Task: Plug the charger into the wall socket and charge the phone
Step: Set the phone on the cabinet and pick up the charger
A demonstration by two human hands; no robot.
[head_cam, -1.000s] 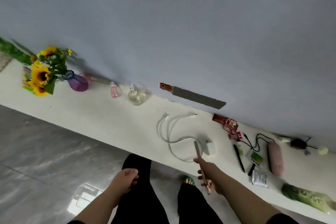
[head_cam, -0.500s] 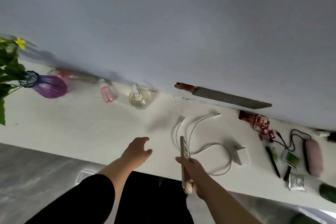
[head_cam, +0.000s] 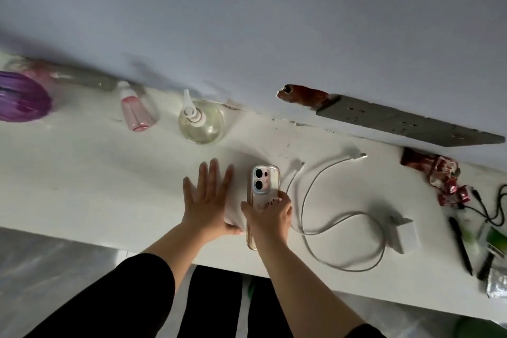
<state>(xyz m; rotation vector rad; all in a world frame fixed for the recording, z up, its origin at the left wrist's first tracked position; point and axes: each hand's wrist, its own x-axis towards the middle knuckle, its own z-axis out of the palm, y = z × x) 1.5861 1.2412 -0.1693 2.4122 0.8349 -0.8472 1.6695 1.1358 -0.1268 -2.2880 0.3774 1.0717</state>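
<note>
Head view has the phone (head_cam: 262, 195) turned since half a second ago: then it showed only its thin edge, now its back and twin camera lenses face up in a clear case, low over the white surface (head_cam: 82, 178), though I cannot tell whether it touches. The right hand (head_cam: 267, 217) is closed around its lower half. The left hand (head_cam: 208, 200), which was reaching forward in the air, is now spread flat with fingers apart, just left of the phone, seemingly over a pale sheet.

That looks to me like setting the phone down, which would free both hands for the plugging still undone. The white cable (head_cam: 315, 200) lies looped just right of the phone, both its connectors loose near the wall, and the white charger block (head_cam: 403, 233) sits further right. The grey socket strip (head_cam: 406, 126) on the wall above has nothing plugged in.

Further out stand a round pump bottle (head_cam: 201, 123), a pink bottle (head_cam: 135, 110) and a purple vase (head_cam: 22, 99) to the left, with red wrappers (head_cam: 439, 170) and pens (head_cam: 461, 244) to the right. Grey floor shows below.
</note>
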